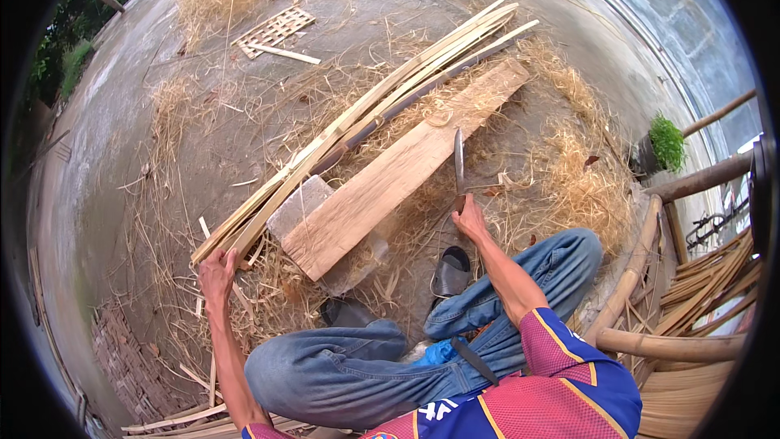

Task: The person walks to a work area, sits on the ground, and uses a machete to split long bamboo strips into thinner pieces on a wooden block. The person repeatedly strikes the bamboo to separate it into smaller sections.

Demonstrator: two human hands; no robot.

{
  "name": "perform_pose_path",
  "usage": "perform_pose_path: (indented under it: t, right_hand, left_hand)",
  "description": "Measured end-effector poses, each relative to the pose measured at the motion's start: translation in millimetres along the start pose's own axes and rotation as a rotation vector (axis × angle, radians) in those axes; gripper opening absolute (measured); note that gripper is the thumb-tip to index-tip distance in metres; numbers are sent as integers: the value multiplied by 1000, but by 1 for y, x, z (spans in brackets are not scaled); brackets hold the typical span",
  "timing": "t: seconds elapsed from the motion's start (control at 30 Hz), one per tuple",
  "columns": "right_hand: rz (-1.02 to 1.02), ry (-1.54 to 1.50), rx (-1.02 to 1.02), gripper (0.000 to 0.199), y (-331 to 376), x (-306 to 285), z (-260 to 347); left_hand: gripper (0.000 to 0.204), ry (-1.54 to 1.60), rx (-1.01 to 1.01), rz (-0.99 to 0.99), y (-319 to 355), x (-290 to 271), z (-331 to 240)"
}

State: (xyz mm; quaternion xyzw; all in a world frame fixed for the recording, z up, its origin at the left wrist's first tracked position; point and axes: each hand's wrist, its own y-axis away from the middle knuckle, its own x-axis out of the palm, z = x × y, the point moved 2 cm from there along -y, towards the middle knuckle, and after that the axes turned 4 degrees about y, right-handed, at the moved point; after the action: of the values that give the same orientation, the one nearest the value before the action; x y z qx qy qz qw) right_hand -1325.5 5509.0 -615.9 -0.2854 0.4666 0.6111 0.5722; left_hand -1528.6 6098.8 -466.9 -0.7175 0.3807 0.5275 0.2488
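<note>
No packages, labels, signs or screens show anywhere in this yard scene. The only lettering in view is white print on the chest of the person's pink and blue shirt (520, 390), at the near edge of the picture, partly cut off by the frame.

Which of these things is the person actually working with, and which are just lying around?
In use:
left hand gripping the bundle of bamboo strips
right hand holding the knife
wooden plank under the work

Lying about:
small woven lattice
loose shavings
sandal
potted plant
</note>
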Motion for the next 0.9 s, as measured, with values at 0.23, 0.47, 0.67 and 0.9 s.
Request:
perform_pose_path:
  t: [0.23,0.47,0.67,0.9]
  right_hand:
    - [-269,-285,66,54,11,-33,44]
    - [-512,-483,-49,60,12,-64,77]
    - [-355,-171,-219,57,22,-100,111]
    - [-285,323,-393,62,-8,-46,63]
  left_hand:
    - [33,782,-17,125,36,-58,-30]
    - [21,961,-100,519,96,11,-83]
    - [28,745,-68,479,121,76,-89]
    - [40,739,-100,492,123,90,-80]
